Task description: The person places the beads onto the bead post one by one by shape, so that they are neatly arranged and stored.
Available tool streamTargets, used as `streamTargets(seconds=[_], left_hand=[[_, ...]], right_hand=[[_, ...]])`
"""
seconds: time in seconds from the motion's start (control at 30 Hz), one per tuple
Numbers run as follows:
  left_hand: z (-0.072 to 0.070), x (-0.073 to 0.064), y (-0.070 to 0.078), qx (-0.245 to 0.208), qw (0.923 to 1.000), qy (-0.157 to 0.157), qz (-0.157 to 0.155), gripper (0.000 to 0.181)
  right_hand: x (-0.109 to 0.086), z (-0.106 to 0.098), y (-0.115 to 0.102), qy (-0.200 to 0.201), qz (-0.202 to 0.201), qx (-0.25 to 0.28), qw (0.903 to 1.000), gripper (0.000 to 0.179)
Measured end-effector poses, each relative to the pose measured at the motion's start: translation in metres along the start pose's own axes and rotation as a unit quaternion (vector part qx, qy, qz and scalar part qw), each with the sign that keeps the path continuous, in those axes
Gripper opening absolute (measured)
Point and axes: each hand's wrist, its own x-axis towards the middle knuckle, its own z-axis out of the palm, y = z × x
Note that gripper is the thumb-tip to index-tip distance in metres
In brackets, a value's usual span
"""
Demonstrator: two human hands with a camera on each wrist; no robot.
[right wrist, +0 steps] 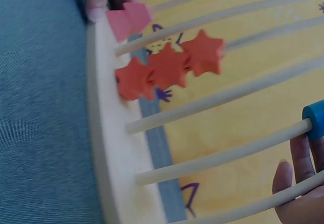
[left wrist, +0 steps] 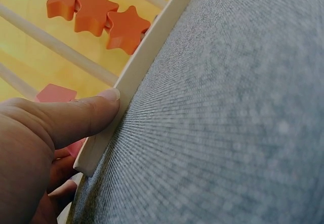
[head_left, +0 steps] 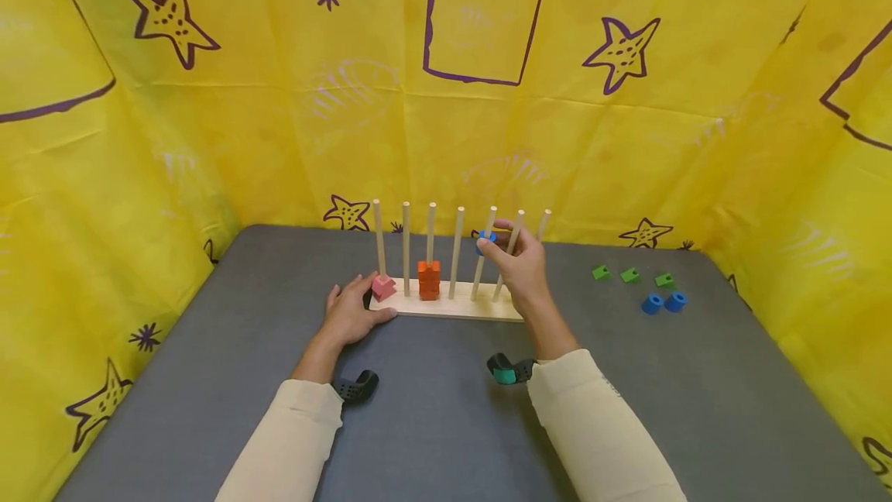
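I have the right hand [head_left: 524, 269] up over the right half of the pale wooden peg rack [head_left: 481, 310], pinching a short blue cylinder with a hole through it [head_left: 485, 243] between thumb and fingers. That grip is narrow, just the cylinder's width. The cylinder is around the rack's fifth peg from the left, high on it, with the peg's tip showing above and bare wood below, so it is well clear of the base.

My left hand [head_left: 351, 318] is at the rack's left end, holding the base: on the left wrist view I see the thumb lying on the front edge and the other fingers round behind the end, partly hidden from me.

At the foot of the rack's first peg, close by that hand, I see pink angular blocks [head_left: 384, 287]. Three orange-red star-shaped blocks [head_left: 429, 280] are stacked on the rack's third peg, the lowest down at the base.

Well to the right of the rack, I make out three small green notched blocks [head_left: 630, 276] in a row, and nearer me than those, two loose blue cylinders [head_left: 675, 302] side by side. A grey tabletop [head_left: 432, 424] lies under the rack, and a yellow cloth with purple starfish outlines [head_left: 279, 146] hangs behind it.
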Motion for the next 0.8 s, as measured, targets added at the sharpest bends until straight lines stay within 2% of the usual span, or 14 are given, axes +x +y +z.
streamTargets(seconds=[0.17,0.47,0.8], left_hand=[[0.0,0.0,0.001,-0.001,1.0,0.0,0.0,0.083],[0.0,0.0,0.002,-0.006,1.0,-0.002,-0.007,0.084],[0.0,0.0,0.001,-0.005,1.0,0.0,-0.007,0.084]], right_hand=[[-0.006,-0.002,0.016,0.005,0.028,-0.012,0.9995,0.039],[-0.013,-0.002,0.03,-0.004,0.041,-0.027,0.9988,0.039],[-0.02,-0.005,0.049,-0.018,0.08,-0.08,0.9934,0.044]])
